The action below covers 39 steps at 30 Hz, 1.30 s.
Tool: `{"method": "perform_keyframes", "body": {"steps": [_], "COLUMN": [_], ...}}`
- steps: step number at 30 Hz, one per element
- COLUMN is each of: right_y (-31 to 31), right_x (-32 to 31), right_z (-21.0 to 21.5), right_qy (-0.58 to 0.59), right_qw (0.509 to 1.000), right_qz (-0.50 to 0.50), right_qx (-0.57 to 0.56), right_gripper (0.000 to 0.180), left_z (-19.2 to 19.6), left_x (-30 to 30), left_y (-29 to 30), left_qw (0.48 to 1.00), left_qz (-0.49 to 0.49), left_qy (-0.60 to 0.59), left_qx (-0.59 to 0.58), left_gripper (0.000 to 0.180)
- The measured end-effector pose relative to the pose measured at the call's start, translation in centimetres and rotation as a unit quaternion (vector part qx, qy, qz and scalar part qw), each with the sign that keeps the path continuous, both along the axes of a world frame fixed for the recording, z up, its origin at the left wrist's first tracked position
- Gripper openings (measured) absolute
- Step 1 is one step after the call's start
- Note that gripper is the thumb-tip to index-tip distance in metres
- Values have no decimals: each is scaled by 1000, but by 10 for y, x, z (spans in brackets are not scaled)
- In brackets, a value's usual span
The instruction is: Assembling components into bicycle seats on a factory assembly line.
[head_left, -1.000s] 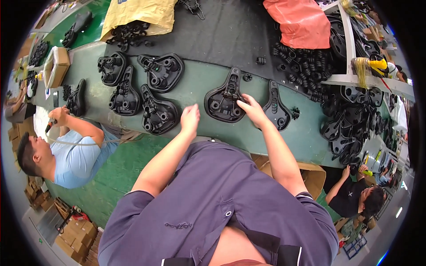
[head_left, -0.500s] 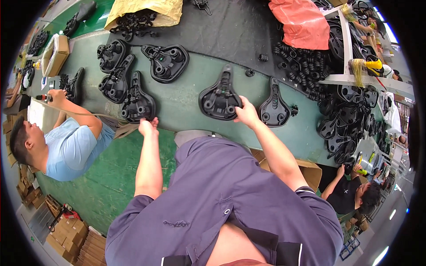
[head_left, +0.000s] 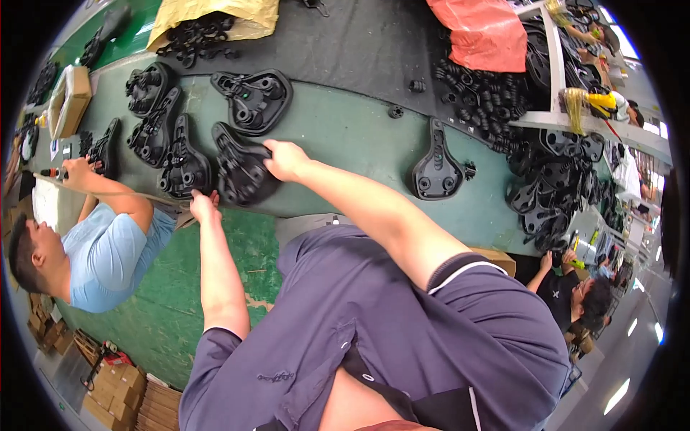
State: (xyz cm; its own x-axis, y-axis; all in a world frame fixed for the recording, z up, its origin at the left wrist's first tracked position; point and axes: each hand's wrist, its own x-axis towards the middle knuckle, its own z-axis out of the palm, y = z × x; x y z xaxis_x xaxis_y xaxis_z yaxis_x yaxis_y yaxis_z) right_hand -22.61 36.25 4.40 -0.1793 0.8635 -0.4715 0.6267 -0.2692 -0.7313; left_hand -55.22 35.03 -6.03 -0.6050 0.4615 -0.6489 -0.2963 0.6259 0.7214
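Black bicycle saddles lie underside up on the green workbench (head_left: 345, 136). At the left, my left hand (head_left: 205, 206) has its fingers closed on the wide near end of one saddle (head_left: 185, 169). Just right of it, my right hand (head_left: 287, 159) grips the side edge of another saddle (head_left: 244, 172), slightly blurred. Beyond my right hand lies a saddle (head_left: 251, 100) that neither hand touches. Two more, a saddle (head_left: 147, 90) and a saddle (head_left: 153, 133), sit farther left. A single saddle (head_left: 437, 169) rests to the right, beside a small black part (head_left: 469, 170).
A yellow bag (head_left: 215, 16) of black parts and a red bag (head_left: 480, 32) lie at the back, near a pile of black springs (head_left: 478, 93). Stacked saddles (head_left: 550, 179) stand right, by a white frame (head_left: 557, 57). Co-workers in blue (head_left: 118, 244) and black (head_left: 564, 298) flank me.
My right hand has carried its saddle leftward along the bench, up beside the saddle at my left hand. My left hand stays at the same saddle's near end. The view has shifted slightly.
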Motion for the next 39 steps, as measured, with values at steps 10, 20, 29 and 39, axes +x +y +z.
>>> {"method": "perform_keyframes", "body": {"steps": [10, 20, 29, 39], "right_y": [-64, -230, -142, 8], "right_x": [175, 325, 244, 359], "right_z": [-8, 4, 2, -23], "right_qy": [-119, -303, -130, -228], "right_qw": [959, 865, 975, 917], "right_qz": [-95, -400, -163, -300], "right_qx": [238, -13, 74, 133], "right_gripper": [40, 49, 41, 62], "left_z": [-9, 49, 78, 100], "left_x": [75, 257, 355, 363], "left_y": [-93, -67, 10, 17], "left_qw": [990, 794, 535, 459], "left_qz": [-126, -606, -733, -839], "left_qy": [-47, -35, 341, 290], "left_qx": [-45, 36, 246, 36], "left_gripper": [41, 36, 58, 49]}}
